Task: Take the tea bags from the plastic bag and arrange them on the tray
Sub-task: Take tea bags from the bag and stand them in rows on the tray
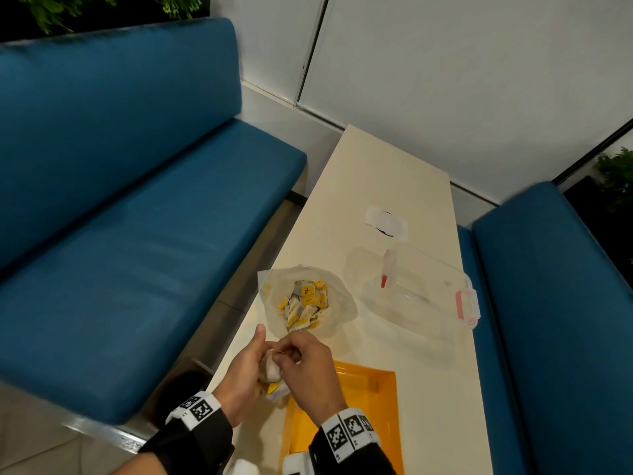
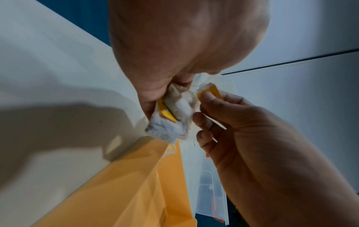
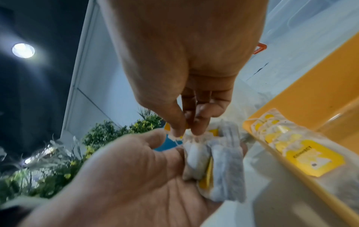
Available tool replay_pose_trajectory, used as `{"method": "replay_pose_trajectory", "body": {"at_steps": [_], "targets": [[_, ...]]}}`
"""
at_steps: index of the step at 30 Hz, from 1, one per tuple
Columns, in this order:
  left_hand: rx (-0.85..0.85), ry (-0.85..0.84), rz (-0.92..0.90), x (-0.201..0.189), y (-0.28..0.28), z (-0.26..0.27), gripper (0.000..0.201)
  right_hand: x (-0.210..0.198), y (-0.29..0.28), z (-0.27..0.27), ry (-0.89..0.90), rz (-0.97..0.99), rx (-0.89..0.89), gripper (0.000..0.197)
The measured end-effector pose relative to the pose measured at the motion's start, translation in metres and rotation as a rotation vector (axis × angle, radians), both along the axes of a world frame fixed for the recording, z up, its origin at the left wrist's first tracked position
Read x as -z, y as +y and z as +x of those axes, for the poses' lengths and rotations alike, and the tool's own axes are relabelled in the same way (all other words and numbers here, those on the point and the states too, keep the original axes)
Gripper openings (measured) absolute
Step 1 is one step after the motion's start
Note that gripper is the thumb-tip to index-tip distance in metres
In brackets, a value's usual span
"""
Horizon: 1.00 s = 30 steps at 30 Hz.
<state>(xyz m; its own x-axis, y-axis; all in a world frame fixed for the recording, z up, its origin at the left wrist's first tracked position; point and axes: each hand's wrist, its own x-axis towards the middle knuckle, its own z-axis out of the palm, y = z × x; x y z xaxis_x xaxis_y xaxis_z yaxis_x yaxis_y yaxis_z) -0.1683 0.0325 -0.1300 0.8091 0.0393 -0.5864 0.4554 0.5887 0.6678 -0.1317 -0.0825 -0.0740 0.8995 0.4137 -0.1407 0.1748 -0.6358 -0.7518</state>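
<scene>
We note, at the left, the blue bench seat (image 1: 144, 269) running close along the table's (image 1: 387, 186) left edge; the hands work just over that edge, so a dropped bag could fall off the table there.

The left hand (image 1: 241, 373) is curled round a small bunch of tea bags (image 2: 174, 113), thumb up. We judge it serves as a holder, keeping the bunch steady over the tray's near-left corner. The right hand (image 1: 306, 370) is closed in a pinch on a yellow tag (image 2: 210, 90) at the top of the bunch, apparently to draw one bag free of tangled strings.

Beyond the hands, the plastic bag (image 1: 308, 296) lies open on the table, mouth upward, many tea bags inside.

Below the right hand, the orange tray (image 1: 376, 406) shows mostly bare floor; the right wrist view shows a row of tea bags (image 3: 297, 145) lying over its rim. Room to set down is ample.

Further right, a clear lidded container (image 1: 428, 289) stands well apart from the tray, near the table's right edge.
</scene>
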Motion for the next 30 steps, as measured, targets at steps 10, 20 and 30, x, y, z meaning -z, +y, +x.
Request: {"method": "replay_pose_trajectory", "body": {"at_steps": [10, 20, 30], "targets": [[-0.037, 0.032, -0.066, -0.007, 0.004, -0.003, 0.069, -0.038, -0.018, 0.017, 0.176, 0.307, 0.185, 0.013], [0.004, 0.045, -0.127, -0.003, 0.003, -0.008, 0.06, -0.066, -0.029, 0.026, 0.129, 0.441, 0.263, 0.007], [0.026, 0.064, -0.144, 0.01, 0.001, -0.01, 0.042, -0.057, -0.038, 0.032, 0.165, 0.434, 0.364, 0.007]]}}
